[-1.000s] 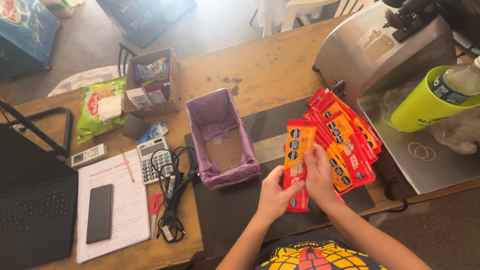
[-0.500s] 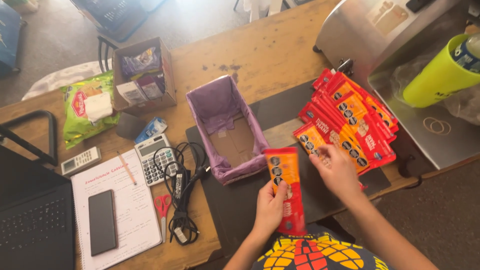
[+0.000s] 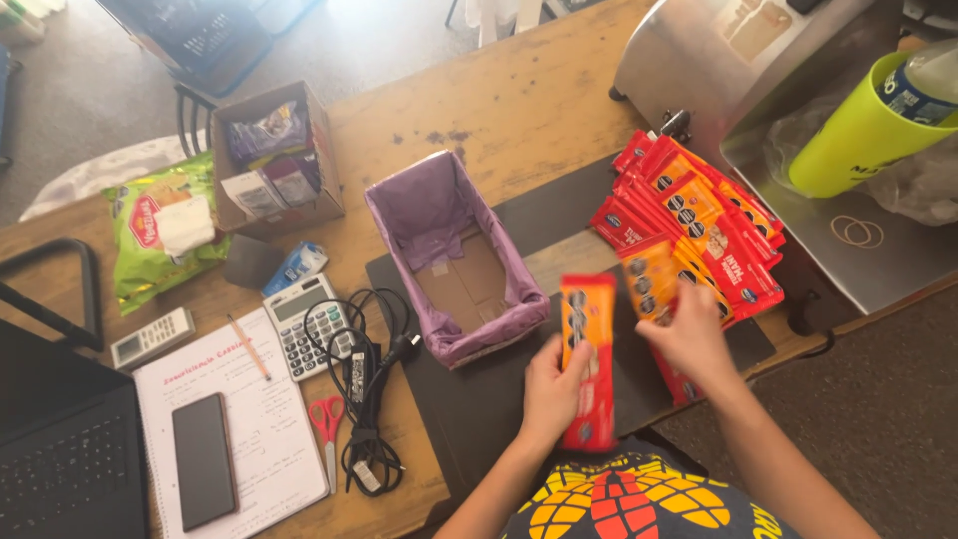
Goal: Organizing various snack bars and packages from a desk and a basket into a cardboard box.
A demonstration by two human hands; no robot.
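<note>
Nearest the camera, the left hand [image 3: 551,384] is closed around an orange biscuit packet [image 3: 589,359], held upright by its long edge so its printed face shows and it stays free of the bench [image 3: 519,90]. Just beside it, the right hand [image 3: 689,334] rests with curled fingers on the near end of the stack of packets [image 3: 689,215]; whether it grips one or only touches the pile I cannot tell. The packets lie fanned and overlapping on a dark mat [image 3: 479,419], each edge exposed so a single one can be lifted off.

Left of the held packet stands an empty purple-lined box [image 3: 454,250], open side up and within easy reach of both hands.

Farther left lie scissors [image 3: 327,424], a tangled black cable [image 3: 369,399], a calculator [image 3: 304,324], a notebook [image 3: 254,419] with a phone [image 3: 205,459] on it. At the far right stands a green cup [image 3: 858,125].
</note>
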